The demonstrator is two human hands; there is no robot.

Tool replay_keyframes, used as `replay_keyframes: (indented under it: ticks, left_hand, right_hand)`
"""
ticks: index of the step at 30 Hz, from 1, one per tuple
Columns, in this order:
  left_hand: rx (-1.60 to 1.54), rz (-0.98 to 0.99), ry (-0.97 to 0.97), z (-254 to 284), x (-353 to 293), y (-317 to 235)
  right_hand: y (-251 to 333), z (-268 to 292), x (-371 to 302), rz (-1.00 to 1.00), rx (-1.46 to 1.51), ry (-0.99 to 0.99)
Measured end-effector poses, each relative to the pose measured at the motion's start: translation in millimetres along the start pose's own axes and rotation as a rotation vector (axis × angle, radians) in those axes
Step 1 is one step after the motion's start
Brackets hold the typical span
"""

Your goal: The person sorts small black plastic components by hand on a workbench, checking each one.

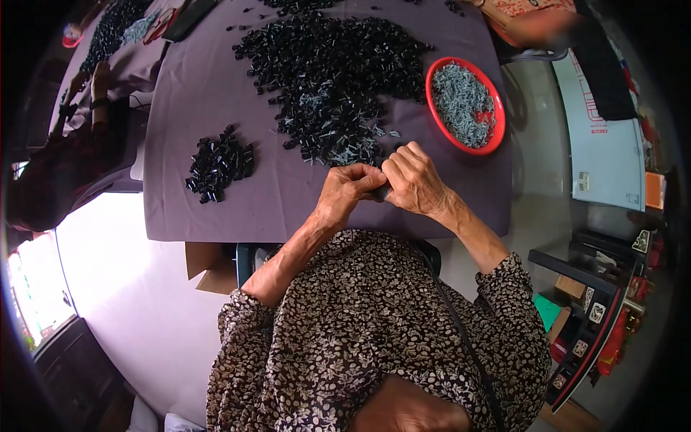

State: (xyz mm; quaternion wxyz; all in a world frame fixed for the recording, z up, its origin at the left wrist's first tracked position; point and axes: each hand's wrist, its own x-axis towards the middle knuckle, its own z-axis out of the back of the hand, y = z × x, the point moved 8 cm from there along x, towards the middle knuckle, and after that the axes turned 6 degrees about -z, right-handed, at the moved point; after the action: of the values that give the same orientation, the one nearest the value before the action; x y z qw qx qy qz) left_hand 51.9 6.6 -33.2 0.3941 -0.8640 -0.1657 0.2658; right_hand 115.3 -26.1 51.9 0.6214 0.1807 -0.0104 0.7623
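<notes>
Close to the table's near edge, my left hand (pixel 345 193) and my right hand (pixel 416 180) meet with fingers closed. A small dark piece (pixel 381 193) shows between them; the fingers hide most of it, and its kind is not clear. Just beyond my hands lie loose grey metal pins or screws (pixel 353 153), at the near end of a big heap of small black pieces (pixel 338 68). A smaller pile of black pieces (pixel 219 165) sits to the left. Right of the heap stands a red bowl (pixel 431 101) holding many thin grey metal pins or screws (pixel 461 97).
A purple-grey cloth (pixel 194 86) covers the table. At the far left, another person's arm (pixel 99 90) reaches over a second covered table with black pieces. Another person's arm (pixel 533 27) shows at the upper right. A dark shelf (pixel 583 317) stands at the right.
</notes>
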Motion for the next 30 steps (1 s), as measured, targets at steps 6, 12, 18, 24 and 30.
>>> replay_keyframes:
  ticks: [6,12,18,24,30]
  left_hand:
    - [0.034,0.011,0.051,-3,1,-5]
    - [0.046,0.020,0.083,-5,0,-5]
    - [0.171,-0.068,0.031,11,-3,-22]
    - [1.123,-0.654,-0.573,126,-39,-120]
    - [1.667,-0.616,-0.796,165,-75,-139]
  right_hand:
    - [-2,-3,-3,0.088,0.017,-0.034]
    - [-1,-4,-7,0.195,0.015,-0.059]
    - [-2,-4,7,0.083,0.144,0.062]
    - [-78,-13,-14,-0.453,0.324,-0.050]
    - [-37,-35,47,-0.284,0.469,-0.123]
